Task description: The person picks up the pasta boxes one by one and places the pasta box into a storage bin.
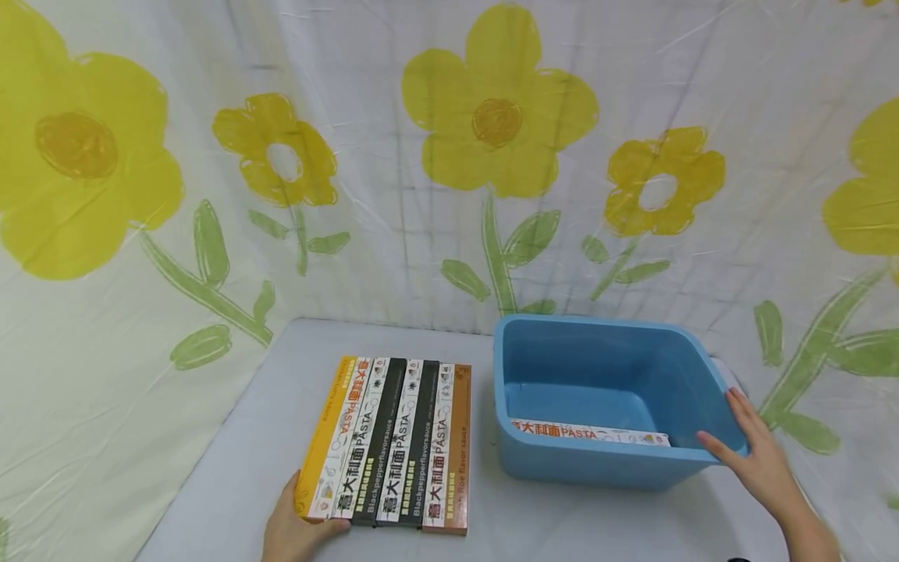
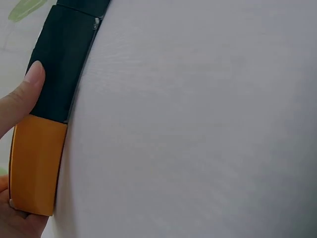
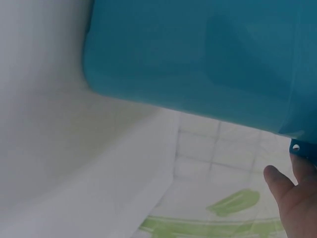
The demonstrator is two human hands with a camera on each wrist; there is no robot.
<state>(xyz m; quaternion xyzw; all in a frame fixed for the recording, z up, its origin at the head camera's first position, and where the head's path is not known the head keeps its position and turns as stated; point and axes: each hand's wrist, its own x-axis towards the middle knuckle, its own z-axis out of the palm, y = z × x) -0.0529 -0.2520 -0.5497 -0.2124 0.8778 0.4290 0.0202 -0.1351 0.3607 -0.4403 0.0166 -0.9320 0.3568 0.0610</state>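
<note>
Several pasta boxes stand side by side in a row on the table: a yellow pasta box (image 1: 326, 437), two black pasta boxes (image 1: 380, 445) and a brown pasta box (image 1: 460, 453). My left hand (image 1: 298, 527) touches the row's near left corner. Its fingers lie along the yellow box's side, with the thumb across the front ends; the left wrist view shows that thumb against a black end. A blue plastic bin (image 1: 604, 462) stands to the right, with another pasta box (image 1: 590, 434) inside by its near wall. My right hand (image 1: 765, 460) rests at the bin's right rim, fingers spread.
The pale table (image 1: 260, 421) carries the boxes and the bin, with a gap between them. A curtain (image 1: 365, 257) with yellow flowers hangs behind and on both sides. A small dark object (image 1: 739, 560) shows at the bottom edge.
</note>
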